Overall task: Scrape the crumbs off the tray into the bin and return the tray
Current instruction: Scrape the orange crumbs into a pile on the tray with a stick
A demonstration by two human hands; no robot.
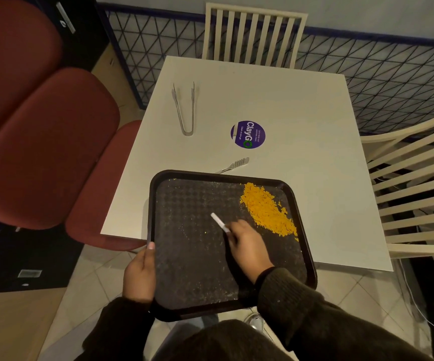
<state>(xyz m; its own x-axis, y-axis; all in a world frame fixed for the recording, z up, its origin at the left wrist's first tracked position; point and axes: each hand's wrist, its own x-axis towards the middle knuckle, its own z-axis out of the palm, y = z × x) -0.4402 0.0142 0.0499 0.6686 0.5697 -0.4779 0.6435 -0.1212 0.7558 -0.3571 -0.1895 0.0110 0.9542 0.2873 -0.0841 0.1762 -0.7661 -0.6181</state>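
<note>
Head view is showing a person looking down at a dark tray (184, 256) on a white table (288, 113). The tray is sitting partly on the table and partly sticking out over the near edge, toward the person. I think it is sitting this way so the person can reach all of it and lift it away easily. No bin is showing.

The left hand (139, 274) is gripping the left rim of the tray. What looks like the thumb is lying along the top of the rim, and the other fingers are hiding underneath. This hand is probably holding the tray steady so it is not sliding about.

The right hand (247, 246) is hanging over the middle of the tray. Its fingers are curling tight round a little white stick (219, 222). The stick is pointing away and to the left. I cannot tell if its tip is touching the tray.

Orange crumbs (268, 209) are lying in one heap by the far right corner of the tray. Being in a heap is likely making them easy to tip out. Tiny pale specks are dotting the rest of the tray.

Metal tongs (184, 110) and a round purple sticker (248, 134) are lying farther back on the table. A small metal tool (234, 165) is lying just behind the tray.
</note>
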